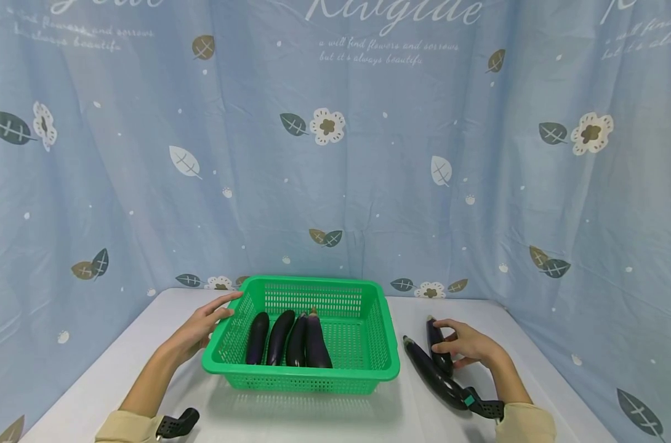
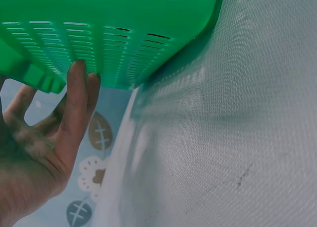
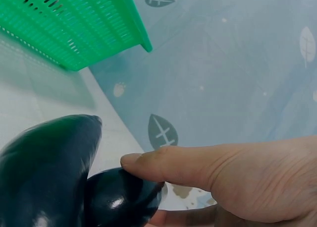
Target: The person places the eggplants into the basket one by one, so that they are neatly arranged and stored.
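Note:
A green plastic basket point(image 1: 300, 384) holds several dark purple eggplants point(image 1: 281, 337), lying side by side in its left half. At the basket's left rim my left hand point(image 1: 199, 323) touches it, fingers mostly straight; the left wrist view shows fingertips point(image 2: 77, 71) against the outer wall. To the right of the basket, my right hand point(image 1: 468, 341) grips a smaller eggplant point(image 1: 435, 335) lying on the table, thumb on one side and fingers partly hidden on the other. A longer eggplant point(image 1: 432, 378) lies beside it, its lower end near the wrist camera.
The white tabletop point(image 1: 291, 424) carries the basket and both loose eggplants. Behind it hangs a blue curtain point(image 1: 369, 203) printed with leaves and flowers, and it also runs down along both sides. Black wrist cameras point(image 1: 179, 423) sit at both cuffs.

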Demonstrator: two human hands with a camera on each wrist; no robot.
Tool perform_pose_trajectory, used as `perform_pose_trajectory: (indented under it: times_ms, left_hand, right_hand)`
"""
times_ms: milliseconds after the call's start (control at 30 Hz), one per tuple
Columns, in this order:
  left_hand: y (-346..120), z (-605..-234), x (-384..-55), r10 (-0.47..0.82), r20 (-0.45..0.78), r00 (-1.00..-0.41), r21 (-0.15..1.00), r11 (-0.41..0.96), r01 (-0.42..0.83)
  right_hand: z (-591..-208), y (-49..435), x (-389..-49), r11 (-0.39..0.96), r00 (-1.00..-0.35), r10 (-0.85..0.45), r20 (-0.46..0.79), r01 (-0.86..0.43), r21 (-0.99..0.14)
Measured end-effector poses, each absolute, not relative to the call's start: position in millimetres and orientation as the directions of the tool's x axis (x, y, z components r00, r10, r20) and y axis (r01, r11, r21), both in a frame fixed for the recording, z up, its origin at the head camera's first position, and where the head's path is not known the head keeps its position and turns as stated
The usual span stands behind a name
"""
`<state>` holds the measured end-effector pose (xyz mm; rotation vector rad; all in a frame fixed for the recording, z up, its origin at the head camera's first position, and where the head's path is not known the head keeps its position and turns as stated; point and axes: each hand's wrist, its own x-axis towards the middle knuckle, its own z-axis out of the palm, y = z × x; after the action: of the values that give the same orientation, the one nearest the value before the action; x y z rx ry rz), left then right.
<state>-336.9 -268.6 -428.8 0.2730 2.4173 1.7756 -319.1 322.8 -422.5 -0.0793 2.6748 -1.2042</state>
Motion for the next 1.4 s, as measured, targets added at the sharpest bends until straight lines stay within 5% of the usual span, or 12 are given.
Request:
perform_pose_trajectory:
  times_ms: [1400]
  left_hand:
    - [-268.3, -429.3, -336.6, 0.22, 0.01, -0.975, 0.952, 0.297, 0.077]
  right_hand:
    - [-421.5, 328.9, -320.3, 0.68, -0.993, -0.092, -0.069, -0.012, -0.733]
